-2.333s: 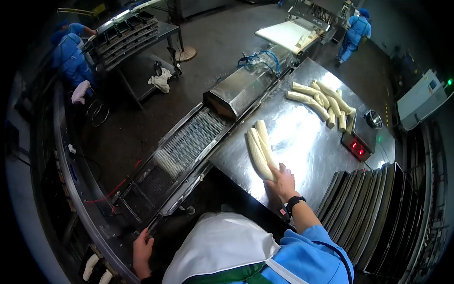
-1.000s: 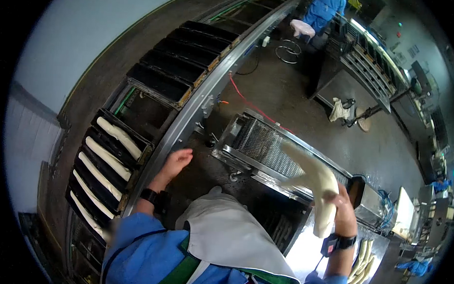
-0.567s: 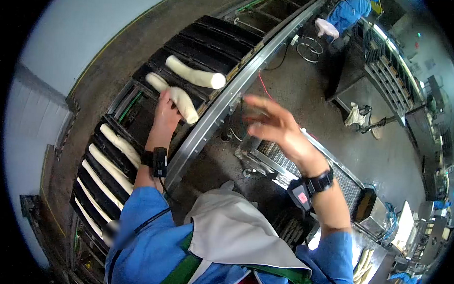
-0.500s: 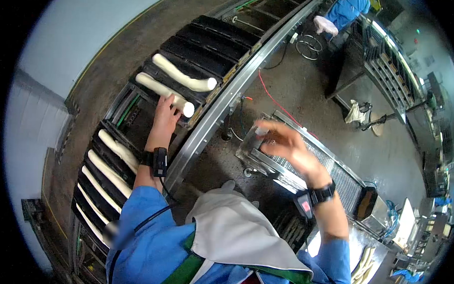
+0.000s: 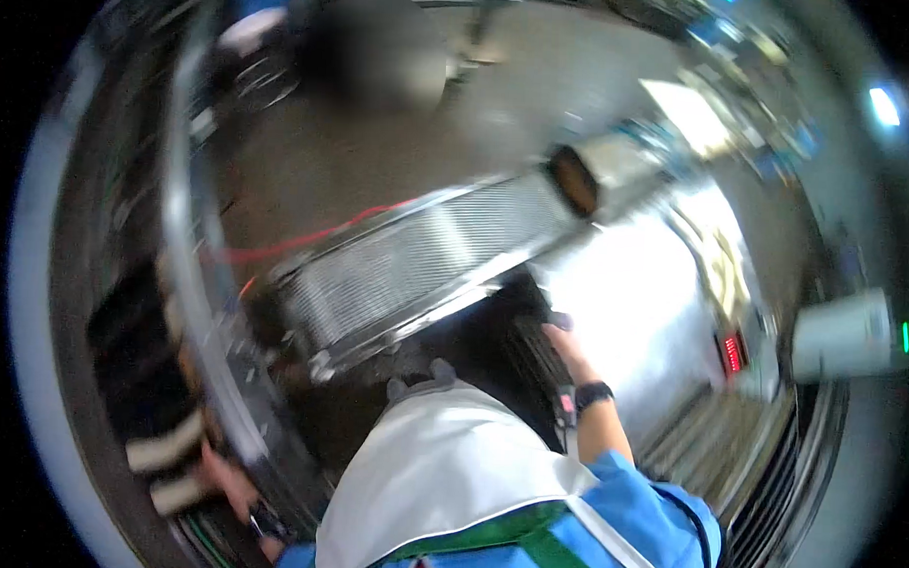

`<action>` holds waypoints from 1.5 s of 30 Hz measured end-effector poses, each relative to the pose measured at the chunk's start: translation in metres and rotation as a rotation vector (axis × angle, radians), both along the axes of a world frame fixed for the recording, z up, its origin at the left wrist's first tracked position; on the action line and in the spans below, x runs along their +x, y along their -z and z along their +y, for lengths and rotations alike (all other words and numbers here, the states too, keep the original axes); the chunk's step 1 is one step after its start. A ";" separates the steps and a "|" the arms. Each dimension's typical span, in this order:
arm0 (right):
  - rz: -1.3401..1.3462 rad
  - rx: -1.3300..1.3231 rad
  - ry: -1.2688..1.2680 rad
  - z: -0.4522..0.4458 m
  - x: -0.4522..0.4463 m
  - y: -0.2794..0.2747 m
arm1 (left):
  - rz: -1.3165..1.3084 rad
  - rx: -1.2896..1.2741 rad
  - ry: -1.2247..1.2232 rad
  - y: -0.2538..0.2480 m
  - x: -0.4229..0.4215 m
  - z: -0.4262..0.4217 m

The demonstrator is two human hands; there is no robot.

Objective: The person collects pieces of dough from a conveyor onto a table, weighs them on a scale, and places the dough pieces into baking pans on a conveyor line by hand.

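The view is smeared by motion. At the lower left, my left hand [image 5: 226,476] is beside the near ends of two pale, dough-like rolls, an upper roll [image 5: 166,448] and a lower roll [image 5: 182,493], lying on black trays [image 5: 137,353]. Whether it touches one is unclear, and its fingers are too blurred to read. My right hand [image 5: 570,354] reaches down by the left edge of a shiny metal table [image 5: 629,290]. Its fingertips are at the end of stacked dark trays [image 5: 534,352]. Blur hides whether they grip one.
A metal conveyor rail [image 5: 208,325] runs along my left. Ahead lies a low ridged metal belt [image 5: 436,248] with a red hose [image 5: 326,237] behind it. More pale rolls [image 5: 721,263] lie on the table's far side, near a red digital display [image 5: 732,354].
My view has swung to the right. My right hand has gone from mid-air down to the dark trays by the table. My left hand remains near the rolls on the conveyor.
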State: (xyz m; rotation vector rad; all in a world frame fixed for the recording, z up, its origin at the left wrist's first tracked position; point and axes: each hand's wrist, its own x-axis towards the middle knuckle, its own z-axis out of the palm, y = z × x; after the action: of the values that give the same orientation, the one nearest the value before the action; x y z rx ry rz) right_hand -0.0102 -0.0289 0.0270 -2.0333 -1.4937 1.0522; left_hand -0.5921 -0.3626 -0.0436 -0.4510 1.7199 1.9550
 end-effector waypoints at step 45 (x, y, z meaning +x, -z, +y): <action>-0.586 -0.523 -0.458 0.101 0.073 0.012 | 0.623 -1.526 0.548 -0.090 -0.002 0.075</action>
State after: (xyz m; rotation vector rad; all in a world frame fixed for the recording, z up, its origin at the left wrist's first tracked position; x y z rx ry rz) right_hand 0.0624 0.0717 0.0145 -2.5853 -2.2500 1.1639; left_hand -0.5944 -0.2880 0.0462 0.2312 3.0342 0.0794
